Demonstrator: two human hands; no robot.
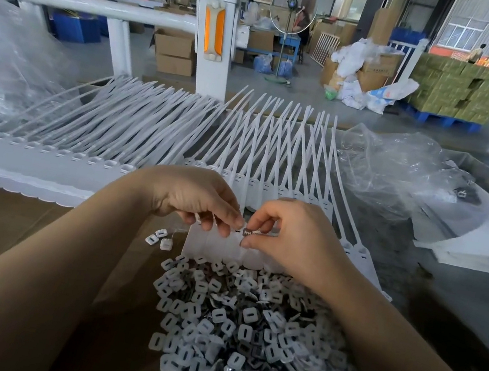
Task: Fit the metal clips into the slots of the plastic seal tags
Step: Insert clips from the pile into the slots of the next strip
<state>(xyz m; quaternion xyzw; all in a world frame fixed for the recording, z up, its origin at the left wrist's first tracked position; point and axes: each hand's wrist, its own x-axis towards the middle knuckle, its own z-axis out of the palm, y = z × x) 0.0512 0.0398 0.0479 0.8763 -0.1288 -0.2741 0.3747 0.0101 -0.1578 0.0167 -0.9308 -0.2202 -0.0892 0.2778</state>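
Pile of caps (pixel 243 340) crowds near edge; right hand (pixel 289 238) pinches clip (pixel 247 232).

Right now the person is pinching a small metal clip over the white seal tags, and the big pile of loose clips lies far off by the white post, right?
Not quite. The right hand does pinch a metal clip over the white seal tags, but the pile of loose clips lies close, just below the hands, not by the white post. The head view shows it.
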